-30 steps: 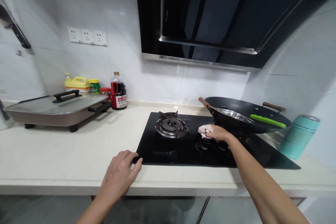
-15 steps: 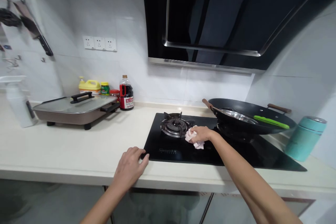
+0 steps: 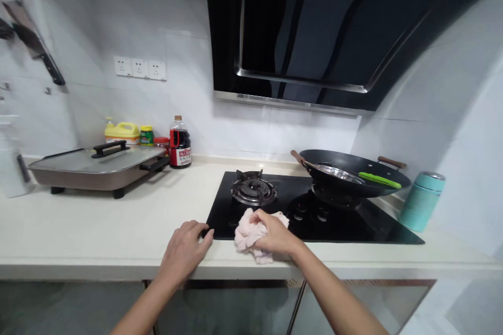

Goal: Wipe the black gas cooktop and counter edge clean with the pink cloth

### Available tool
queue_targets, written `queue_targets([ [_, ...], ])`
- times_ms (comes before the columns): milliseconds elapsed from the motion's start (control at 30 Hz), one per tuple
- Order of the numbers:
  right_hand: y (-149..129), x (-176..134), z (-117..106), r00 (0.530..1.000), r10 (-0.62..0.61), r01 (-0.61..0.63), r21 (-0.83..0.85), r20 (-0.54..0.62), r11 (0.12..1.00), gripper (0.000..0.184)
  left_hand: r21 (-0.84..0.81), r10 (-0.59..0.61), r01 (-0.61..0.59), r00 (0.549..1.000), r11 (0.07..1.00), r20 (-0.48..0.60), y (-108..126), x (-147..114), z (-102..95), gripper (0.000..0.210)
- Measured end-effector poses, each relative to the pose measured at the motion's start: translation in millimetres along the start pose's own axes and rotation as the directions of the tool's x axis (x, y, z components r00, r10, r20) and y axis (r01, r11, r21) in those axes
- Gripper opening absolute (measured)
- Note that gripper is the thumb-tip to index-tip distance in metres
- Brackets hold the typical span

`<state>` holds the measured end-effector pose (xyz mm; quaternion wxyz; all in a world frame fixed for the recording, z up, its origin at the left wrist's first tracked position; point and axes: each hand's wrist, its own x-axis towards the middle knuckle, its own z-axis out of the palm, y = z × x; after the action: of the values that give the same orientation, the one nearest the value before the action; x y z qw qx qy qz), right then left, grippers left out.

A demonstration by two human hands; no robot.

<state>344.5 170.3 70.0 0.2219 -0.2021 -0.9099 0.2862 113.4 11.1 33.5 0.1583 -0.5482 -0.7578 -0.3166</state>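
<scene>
My right hand [image 3: 275,234] is closed on a crumpled pale pink cloth [image 3: 248,231], at the front edge of the black gas stove [image 3: 220,214]. Part of the cloth hangs past the glass onto the counter. Behind it sits the left burner [image 3: 254,189] with its bare pan support. My left hand [image 3: 184,247] rests on the pale counter, fingers spread, with its fingertips at the stove's front left corner. Two control knobs [image 3: 310,213] show to the right of the cloth.
A large black wok [image 3: 341,188] with a green-handled utensil [image 3: 379,180] stands on the right burner. A turquoise flask [image 3: 422,203] is beside it. On the left are a lidded electric pan [image 3: 98,175], a soy sauce bottle [image 3: 181,144] and a spray bottle [image 3: 11,167]. The range hood [image 3: 298,31] overhangs.
My right hand has brought the cloth from beside the left burner toward the stove's front edge, uncovering the knobs. My left hand stays at the corner. The view has shifted slightly right.
</scene>
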Motion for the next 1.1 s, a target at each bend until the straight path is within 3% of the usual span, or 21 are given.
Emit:
queue_targets([
  [67, -4.2, -4.5, 14.8, 0.996, -0.081, 0.081, 0.004, -0.039, 0.997, 0.056, 0.002, 0.003, -0.003, 1.000, 1.000, 0.007, -0.7, 1.3, -1.0, 0.034],
  [133, -5.5, -8.0, 22.6, 0.989, -0.131, 0.124, -0.098, -0.068, 0.987, 0.061, 0.003, 0.004, -0.004, 1.000, 1.000, 0.017, -1.1, 2.6, -2.9, 0.035],
  [233, 0.7, -16.1, 17.7, 0.998, -0.055, 0.044, -0.225, -0.044, 0.973, 0.069, -0.002, 0.007, -0.007, 1.000, 1.000, 0.026, -2.8, 4.8, -5.8, 0.036],
  [300, 11.3, -26.0, 5.6, 1.000, -0.006, 0.003, -0.258, -0.011, 0.966, 0.068, -0.007, 0.009, -0.009, 0.999, 1.000, 0.037, -5.4, 6.4, -6.4, 0.037],
  [367, 27.4, -41.2, -11.0, 0.998, 0.014, -0.030, -0.285, -0.058, 0.958, 0.058, -0.012, 0.004, -0.004, 0.999, 1.000, 0.051, -8.9, 7.9, -5.7, 0.039],
  [433, 48.9, -62.2, -30.9, 0.982, 0.044, -0.103, -0.329, -0.182, 0.939, 0.049, -0.016, 0.001, -0.001, 0.998, 1.000, 0.058, -12.4, 9.1, -4.2, 0.040],
  [567, 103.4, -118.2, -81.0, 0.906, 0.125, -0.304, -0.416, -0.405, 0.857, 0.039, -0.022, 0.008, -0.006, 0.998, 1.000, 0.057, -16.5, 10.1, -1.4, 0.042],
  [633, 132.4, -148.6, -110.4, 0.857, 0.182, -0.410, -0.424, -0.482, 0.808, 0.038, -0.021, 0.005, -0.004, 0.998, 1.000, 0.060, -16.6, 10.2, -1.0, 0.043],
  [700, 160.3, -176.7, -141.0, 0.770, 0.303, -0.561, -0.370, -0.561, 0.741, 0.043, -0.021, 0.004, -0.002, 0.998, 1.000, 0.061, -15.9, 10.4, -1.3, 0.043],
  [833, 205.1, -214.8, -196.4, 0.498, 0.560, -0.847, -0.235, -0.662, 0.476, 0.051, -0.026, 0.016, -0.015, 0.999, 1.000, 0.051, -13.3, 10.5, -2.2, 0.044],
  [967, 224.2, -221.1, -225.4, 0.284, 0.589, -0.952, -0.147, -0.757, 0.269, 0.063, -0.012, 0.027, -0.027, 0.999, 1.000, 0.034, -9.8, 10.0, -2.3, 0.044],
  [1033, 222.5, -216.1, -224.4, 0.246, 0.599, -0.962, -0.114, -0.762, 0.250, 0.067, 0.002, 0.033, -0.033, 0.999, 0.999, 0.035, -7.6, 9.6, -2.4, 0.044],
  [1100, 212.5, -210.4, -211.7, 0.279, 0.601, -0.952, -0.133, -0.749, 0.276, 0.066, 0.013, 0.038, -0.039, 0.998, 0.999, 0.049, -5.8, 9.4, -2.3, 0.044],
])
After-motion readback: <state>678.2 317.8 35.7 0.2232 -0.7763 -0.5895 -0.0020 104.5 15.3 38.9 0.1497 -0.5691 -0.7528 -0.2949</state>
